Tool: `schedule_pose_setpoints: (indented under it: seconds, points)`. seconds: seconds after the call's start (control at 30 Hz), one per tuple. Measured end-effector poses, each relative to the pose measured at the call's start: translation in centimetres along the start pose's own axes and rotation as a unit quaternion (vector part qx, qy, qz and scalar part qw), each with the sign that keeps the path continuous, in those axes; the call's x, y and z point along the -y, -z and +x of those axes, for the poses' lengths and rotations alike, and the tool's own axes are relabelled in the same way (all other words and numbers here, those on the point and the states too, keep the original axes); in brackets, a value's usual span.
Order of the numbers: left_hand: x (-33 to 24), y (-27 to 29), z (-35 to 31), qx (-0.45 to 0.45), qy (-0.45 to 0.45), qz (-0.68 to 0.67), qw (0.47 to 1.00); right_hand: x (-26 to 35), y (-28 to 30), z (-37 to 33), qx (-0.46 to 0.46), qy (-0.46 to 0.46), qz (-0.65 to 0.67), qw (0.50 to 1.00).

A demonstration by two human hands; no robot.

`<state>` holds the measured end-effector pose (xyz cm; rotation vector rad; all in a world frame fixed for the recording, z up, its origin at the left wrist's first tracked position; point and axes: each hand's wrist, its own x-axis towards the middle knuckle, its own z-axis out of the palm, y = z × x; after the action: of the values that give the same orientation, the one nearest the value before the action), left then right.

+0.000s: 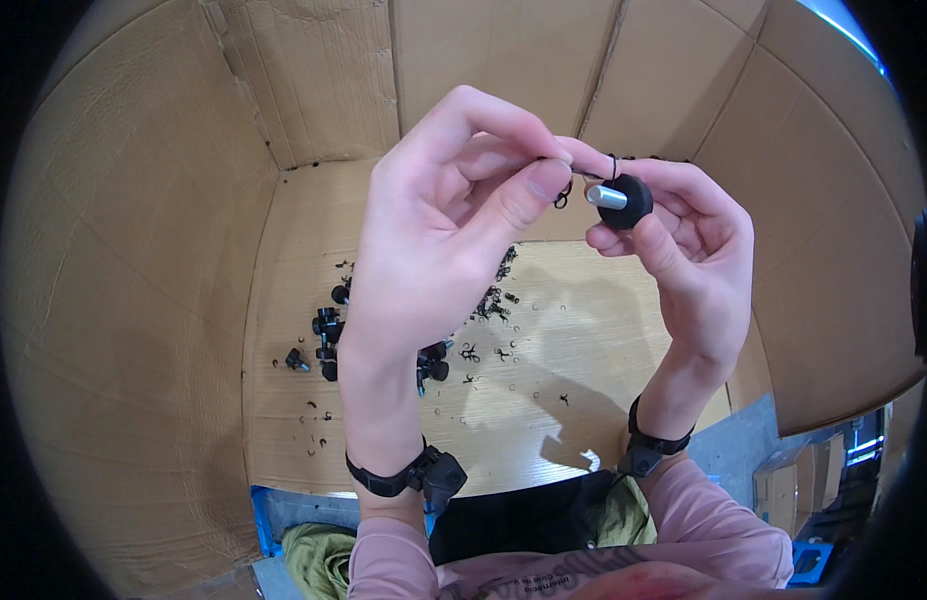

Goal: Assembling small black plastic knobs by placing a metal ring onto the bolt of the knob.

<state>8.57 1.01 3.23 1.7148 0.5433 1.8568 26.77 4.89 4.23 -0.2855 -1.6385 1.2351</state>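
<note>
My right hand [703,250] grips a round black knob with a silver metal stud [631,203], the stud pointing left. A thin black loop [614,165] crosses the right index finger just above the knob. Close beside it, my left hand [433,210] is closed in a pinch, thumb against fingertip. Small black rings [562,196] show just under that pinch; the fingers partly cover them, so their full shape is hidden. Both hands are raised above the table, their fingertips nearly meeting.
On the cardboard-covered table [603,320], several black knobs with studs [327,328] lie left of centre, partly behind my left forearm. A pile of small black pieces [495,303] and scattered tiny rings lie near the middle. Tall cardboard walls [493,70] enclose the back and sides.
</note>
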Motion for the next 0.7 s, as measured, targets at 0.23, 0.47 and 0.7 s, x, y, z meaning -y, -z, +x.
schedule_pose_setpoints:
  seconds: [0.23, 0.47, 0.7]
  points:
    - [0.6, 0.1, -0.1, -0.010, 0.011, -0.080, 0.997, -0.3, -1.5, -0.2, -0.051, 0.105, -0.136, 0.984]
    - [0.1, 0.3, -0.1, 0.003, 0.022, -0.091, 0.996, -0.4, -1.1, -0.1, 0.026, 0.185, -0.197, 0.963]
    - [-2.0, -0.8, -0.8, 0.003, 0.059, -0.125, 0.990, -1.9, -1.2, 1.1, 0.040, 0.223, -0.211, 0.951]
